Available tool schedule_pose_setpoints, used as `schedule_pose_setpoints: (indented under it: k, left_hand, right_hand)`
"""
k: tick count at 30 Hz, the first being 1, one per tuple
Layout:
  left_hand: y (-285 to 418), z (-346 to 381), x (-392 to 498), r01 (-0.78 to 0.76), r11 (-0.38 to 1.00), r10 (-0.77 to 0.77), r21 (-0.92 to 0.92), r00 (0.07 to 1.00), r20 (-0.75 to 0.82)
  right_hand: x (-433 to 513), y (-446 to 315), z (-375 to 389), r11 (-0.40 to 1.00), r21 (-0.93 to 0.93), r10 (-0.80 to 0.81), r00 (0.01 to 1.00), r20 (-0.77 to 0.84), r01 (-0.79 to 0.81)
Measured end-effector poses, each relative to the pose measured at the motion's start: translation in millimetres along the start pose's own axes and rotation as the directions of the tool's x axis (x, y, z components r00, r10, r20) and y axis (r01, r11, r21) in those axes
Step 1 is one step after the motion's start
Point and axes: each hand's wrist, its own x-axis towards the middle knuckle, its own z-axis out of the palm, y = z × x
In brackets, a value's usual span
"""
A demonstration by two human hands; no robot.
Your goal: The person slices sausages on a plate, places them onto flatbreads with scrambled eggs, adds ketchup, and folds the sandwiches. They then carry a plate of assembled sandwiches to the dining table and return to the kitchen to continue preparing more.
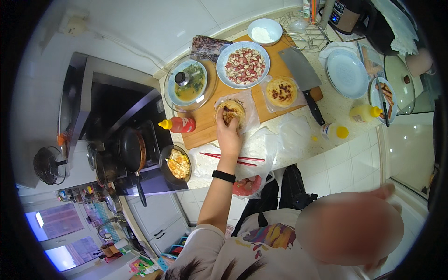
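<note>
My left hand [228, 131], with a black band on its wrist, grips the left edge of a browned round flatbread [236, 110] on clear plastic film. The film lies on a wooden cutting board [196, 138]. A second flatbread [281, 91] lies on film to the right, beside a cleaver [301, 68]. Red chopsticks [250, 159] lie under my left forearm. My right hand [383, 191] seems raised close to the camera at the lower right; a blur hides most of it, so what it holds does not show.
A bowl of peanuts [245, 66], a lidded bowl of greens [190, 82] and a red squeeze bottle [183, 124] stand around the board. Left are fried eggs [178, 164] in a dish and a frying pan [131, 150]. Plates [347, 73] and yellow-capped bottles [364, 113] stand right.
</note>
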Motion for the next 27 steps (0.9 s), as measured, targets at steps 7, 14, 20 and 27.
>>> schedule_pose_setpoints:
  k: [7, 14, 20, 27]
  left_hand:
    - [13, 6, 5, 0.021, 1.000, -0.021, 0.003, 0.998, -0.066]
    - [6, 18, 10, 0.052, 0.998, -0.054, -0.034, 0.997, -0.060]
    - [-14, 6, 19, 0.284, 0.894, -0.293, -0.346, 0.956, 0.028]
    - [-24, -3, 19, 0.194, 0.940, -0.168, -0.280, 0.979, 0.116]
  right_hand:
    - [-96, 100, 103, 0.635, 0.076, 0.736, 0.632, 0.242, -0.769]
    - [-188, 141, 149, 0.511, -0.208, 0.831, 0.419, 0.365, -0.834]
    - [-186, 153, 169, 0.378, -0.211, 0.854, 0.252, 0.455, -0.901]
    - [-200, 168, 190, 0.440, -0.180, 0.810, 0.301, 0.504, -0.880]
